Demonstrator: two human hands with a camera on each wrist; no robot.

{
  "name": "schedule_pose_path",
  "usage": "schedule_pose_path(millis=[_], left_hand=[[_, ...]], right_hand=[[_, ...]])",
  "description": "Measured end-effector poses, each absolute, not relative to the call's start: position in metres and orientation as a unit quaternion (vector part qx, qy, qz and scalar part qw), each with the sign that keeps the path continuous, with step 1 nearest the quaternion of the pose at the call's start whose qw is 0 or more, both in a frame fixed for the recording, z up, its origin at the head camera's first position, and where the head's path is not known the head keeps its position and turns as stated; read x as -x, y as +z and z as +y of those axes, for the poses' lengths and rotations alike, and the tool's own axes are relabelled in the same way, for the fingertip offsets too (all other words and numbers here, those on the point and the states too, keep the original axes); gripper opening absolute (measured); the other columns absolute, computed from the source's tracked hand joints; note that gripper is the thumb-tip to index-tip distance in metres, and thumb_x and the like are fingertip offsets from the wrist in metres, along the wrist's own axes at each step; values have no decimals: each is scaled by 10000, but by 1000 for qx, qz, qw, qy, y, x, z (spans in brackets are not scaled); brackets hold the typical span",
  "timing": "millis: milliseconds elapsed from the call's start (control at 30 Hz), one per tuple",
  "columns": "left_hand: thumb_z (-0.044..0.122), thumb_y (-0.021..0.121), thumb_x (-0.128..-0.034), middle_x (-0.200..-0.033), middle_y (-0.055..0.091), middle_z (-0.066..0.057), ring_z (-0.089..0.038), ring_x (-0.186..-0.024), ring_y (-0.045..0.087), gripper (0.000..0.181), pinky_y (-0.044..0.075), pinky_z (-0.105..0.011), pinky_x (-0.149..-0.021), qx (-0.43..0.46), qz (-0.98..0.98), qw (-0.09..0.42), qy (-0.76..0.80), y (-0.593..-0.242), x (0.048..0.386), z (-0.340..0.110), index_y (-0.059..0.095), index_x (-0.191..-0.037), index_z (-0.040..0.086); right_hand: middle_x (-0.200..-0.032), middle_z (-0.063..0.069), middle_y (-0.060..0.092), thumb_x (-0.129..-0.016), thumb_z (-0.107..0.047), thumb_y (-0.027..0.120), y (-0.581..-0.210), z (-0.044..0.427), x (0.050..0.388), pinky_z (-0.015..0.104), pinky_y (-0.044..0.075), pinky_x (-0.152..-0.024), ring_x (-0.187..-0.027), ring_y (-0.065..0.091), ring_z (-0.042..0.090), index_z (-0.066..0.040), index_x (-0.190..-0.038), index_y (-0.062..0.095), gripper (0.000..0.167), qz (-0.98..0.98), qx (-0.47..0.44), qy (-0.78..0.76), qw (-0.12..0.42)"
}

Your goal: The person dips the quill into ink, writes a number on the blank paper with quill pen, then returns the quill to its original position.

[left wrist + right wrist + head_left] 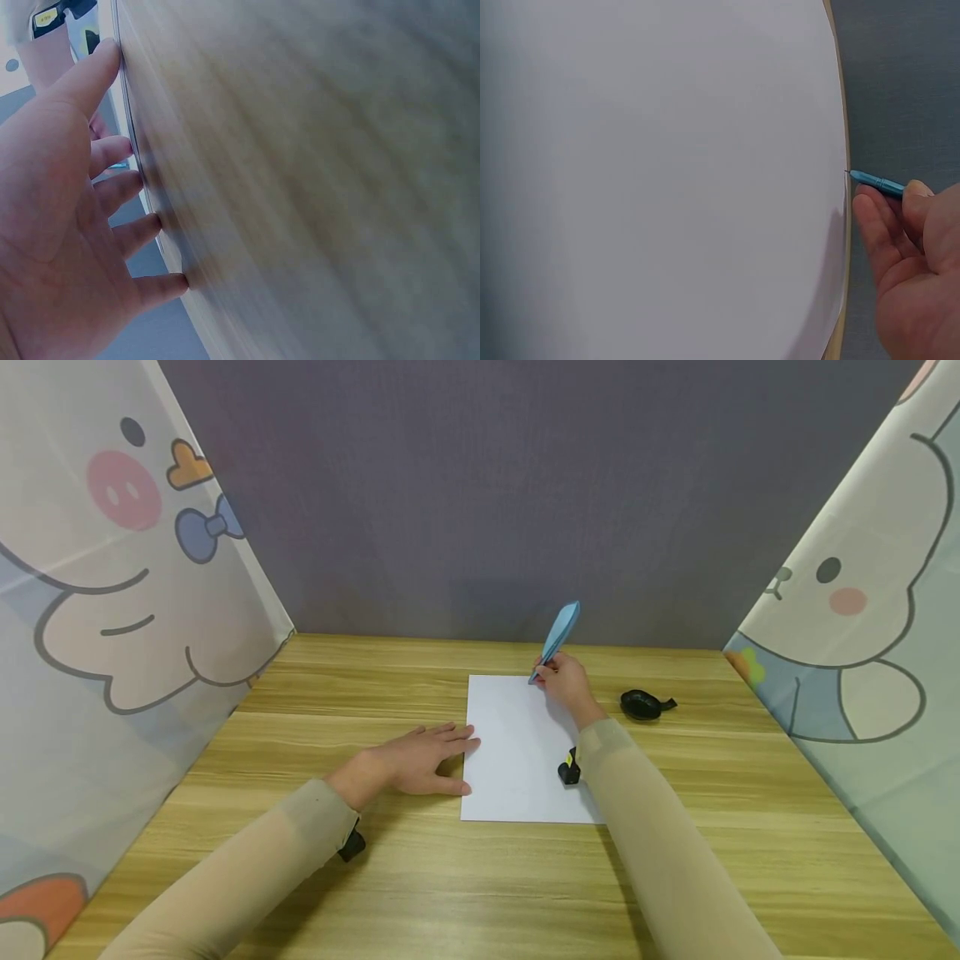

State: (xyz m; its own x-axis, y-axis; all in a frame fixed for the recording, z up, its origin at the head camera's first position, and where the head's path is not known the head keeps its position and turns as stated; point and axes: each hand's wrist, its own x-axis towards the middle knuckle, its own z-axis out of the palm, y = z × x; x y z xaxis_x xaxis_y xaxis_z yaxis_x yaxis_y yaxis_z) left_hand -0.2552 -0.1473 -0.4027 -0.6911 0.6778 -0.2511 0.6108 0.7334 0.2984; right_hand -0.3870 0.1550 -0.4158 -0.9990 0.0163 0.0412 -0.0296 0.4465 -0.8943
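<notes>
A slim light-blue pen with a broad upper end (561, 628) stands tilted at the far edge of the white rectangular paper sheet (513, 752) on the wood-grain bench (420, 885). The person's right hand (567, 683) pinches its lower barrel, the proper hold; I judge it light, stiff, possibly slippery. The left hand (420, 760), fingers spread, touches the sheet's left edge.

The person wears beige sleeves (658, 843) and black wrist cameras (570, 773), one yellow-marked.
</notes>
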Motion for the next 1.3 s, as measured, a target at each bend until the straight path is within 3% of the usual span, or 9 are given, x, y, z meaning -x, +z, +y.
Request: schedule_pose_path(millis=[400,667,1300], left_hand=[[669,588,-1073,-1857,179,-33,-355,-1728,144,866,185,-702,-1355,-352,914,177,95,-402,254,-148,311,-1756,215],[648,605,-1073,-1854,194,-41,-363,-1723,164,859,198,-699,-1353,-350,915,173,98,-402,254,-147,325,-1751,202],[643,603,-1076,-1851,205,-53,-373,-1719,178,860,207,-702,-1350,-352,915,172,96,-401,253,-146,324,-1751,190]], right_hand=[[-1222,222,728,-1147,-86,566,-420,155,389,297,650,-906,-1085,746,266,59,-1305,686,245,-844,-18,535,23],[-1326,285,702,-1159,-96,550,-418,154,386,394,648,-1016,-1231,733,395,72,-1360,667,288,-842,-33,539,5],[-1247,263,726,-1146,-99,583,-417,148,382,382,663,-964,-1113,756,332,54,-1347,683,271,-853,-59,518,-3]])
